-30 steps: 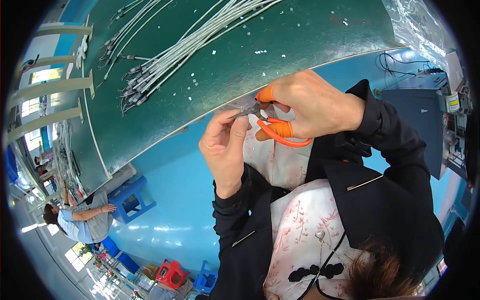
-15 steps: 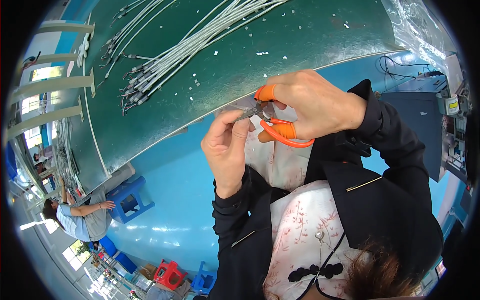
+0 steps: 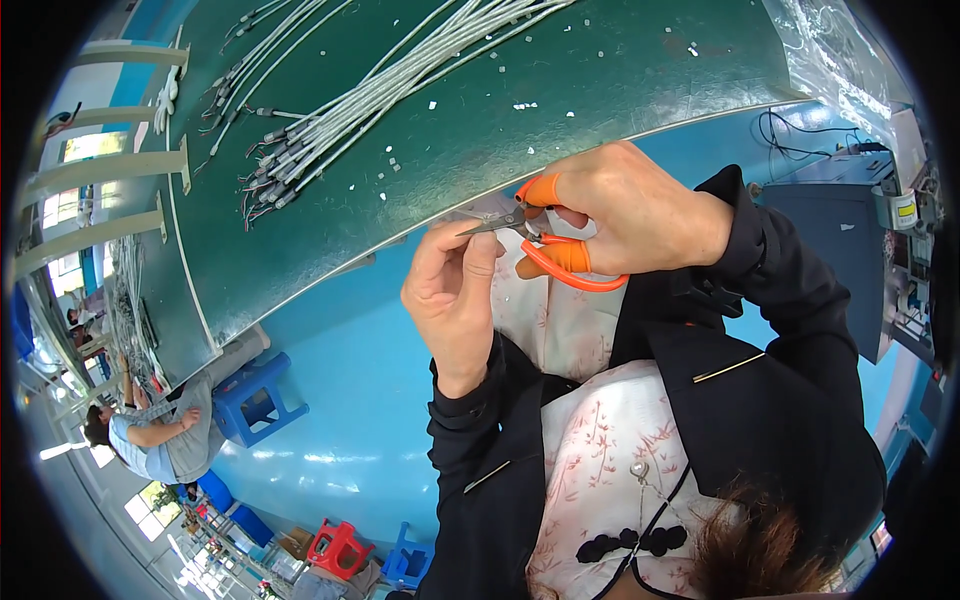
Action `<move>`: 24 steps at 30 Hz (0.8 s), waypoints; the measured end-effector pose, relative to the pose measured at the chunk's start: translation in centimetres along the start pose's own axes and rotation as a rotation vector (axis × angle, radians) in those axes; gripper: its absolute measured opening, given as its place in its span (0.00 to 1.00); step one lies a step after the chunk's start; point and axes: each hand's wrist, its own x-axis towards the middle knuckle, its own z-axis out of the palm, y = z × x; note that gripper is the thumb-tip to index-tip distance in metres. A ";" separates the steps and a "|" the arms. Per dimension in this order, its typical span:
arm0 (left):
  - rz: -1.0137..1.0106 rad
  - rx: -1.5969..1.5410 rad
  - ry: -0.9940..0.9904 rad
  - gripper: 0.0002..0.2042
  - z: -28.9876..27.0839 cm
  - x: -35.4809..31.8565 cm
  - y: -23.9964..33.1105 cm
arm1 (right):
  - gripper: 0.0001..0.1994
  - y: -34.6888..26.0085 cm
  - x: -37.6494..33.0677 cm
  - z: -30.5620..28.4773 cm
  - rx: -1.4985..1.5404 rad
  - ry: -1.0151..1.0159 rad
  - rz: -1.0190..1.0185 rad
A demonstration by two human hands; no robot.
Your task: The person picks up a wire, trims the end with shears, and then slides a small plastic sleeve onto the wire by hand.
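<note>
My right hand (image 3: pixel 650 210), with orange covers on its thumb and a finger, grips a pair of small scissors with orange handles (image 3: pixel 580 280). Their dark pointed blades (image 3: pixel 492 224) reach left across the fingertips of my left hand (image 3: pixel 452 305). Thumb and forefinger of that hand are pinched together right under the blades. Whatever lies between them is too small or hidden to make out. Both hands are just off the near edge of the green table (image 3: pixel 480 150), above my lap.
A bundle of white cables (image 3: pixel 370 105) with stripped dark ends lies on the table, among scattered white scraps (image 3: pixel 525 106). Clear plastic (image 3: pixel 840 60) covers the far right corner. A blue stool (image 3: pixel 255 400) and a seated person (image 3: pixel 155 440) are at left; a grey cabinet (image 3: pixel 825 255) stands at right.
The scissors' blades have shifted slightly and now show over my left fingertips. My left hand has barely moved. At left, the other person's arm has drawn back from the blue stool.
</note>
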 end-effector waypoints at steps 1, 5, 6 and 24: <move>0.002 0.010 0.008 0.05 0.1 0.0 0.1 | 0.21 -0.1 0.1 0.0 0.000 0.000 -0.001; 0.050 0.054 0.024 0.05 0.1 -0.1 0.0 | 0.20 -0.4 0.4 -0.3 -0.002 0.001 -0.020; 0.078 0.069 0.027 0.05 0.1 -0.1 0.0 | 0.20 -0.4 0.4 -0.3 -0.007 0.003 -0.031; -0.035 0.000 -0.008 0.06 -0.4 0.2 0.2 | 0.19 0.0 0.6 -0.4 -0.016 0.000 -0.042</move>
